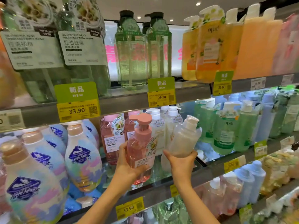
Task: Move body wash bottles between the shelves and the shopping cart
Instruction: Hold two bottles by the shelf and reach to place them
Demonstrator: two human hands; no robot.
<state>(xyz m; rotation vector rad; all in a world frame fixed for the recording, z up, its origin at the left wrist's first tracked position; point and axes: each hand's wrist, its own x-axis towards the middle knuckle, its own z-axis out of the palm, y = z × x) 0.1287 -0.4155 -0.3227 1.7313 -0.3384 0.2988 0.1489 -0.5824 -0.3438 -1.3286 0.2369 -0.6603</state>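
We've got a clear pink pump-top body wash bottle (140, 152) gripped in our left hand (127, 165), upright, in front of the middle shelf (161, 194). Our right hand (182, 163) clasps a cloudy white pump bottle (183, 141) by its base, tilted right, just beside the pink one. Behind them stand more pink and white bottles (111, 136); pastel blue bottles (82, 159) crowd the left.

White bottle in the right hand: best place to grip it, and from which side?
Grip the white bottle round its lower body, from below and behind, as the right hand does now. It tilts right, pump uppermost; the body is broad and smooth, the neck narrow and the pump may move. The left hand grips the pink bottle likewise.
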